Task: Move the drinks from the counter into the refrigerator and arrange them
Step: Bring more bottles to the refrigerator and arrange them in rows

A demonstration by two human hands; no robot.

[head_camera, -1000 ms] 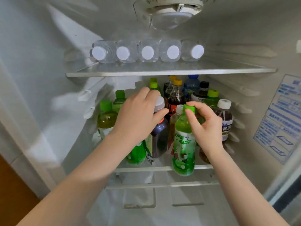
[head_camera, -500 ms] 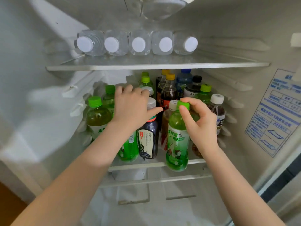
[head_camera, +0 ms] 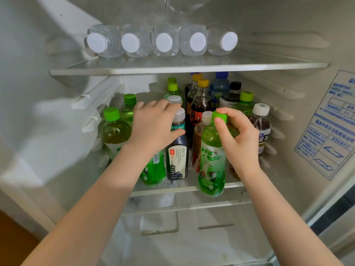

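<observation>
The right hand [head_camera: 240,139] is closed on the green tea bottle [head_camera: 211,162]: thumb and curled fingers pinch its green cap and neck from the right side. The bottle is upright at the front of the lower shelf [head_camera: 184,191] of the refrigerator [head_camera: 57,54], with its base showing in front of the shelf's rim. Whether it rests there or hangs from the hand cannot be told.

The left hand [head_camera: 153,127] is cupped, knuckles up, over the top of a bright green bottle [head_camera: 153,169], whose cap is hidden under the palm. Its fingers are curled down at the far side. Its thumb presses against the shoulder of the dark bottle [head_camera: 176,158] just beside it.

Both bare forearms reach up from the lower edge of the view into the fridge, wrists roughly level, hands near each other but apart. More drinks stand crowded behind them. On the upper shelf [head_camera: 192,69], five water bottles [head_camera: 164,42] lie on their sides, white caps forward.
</observation>
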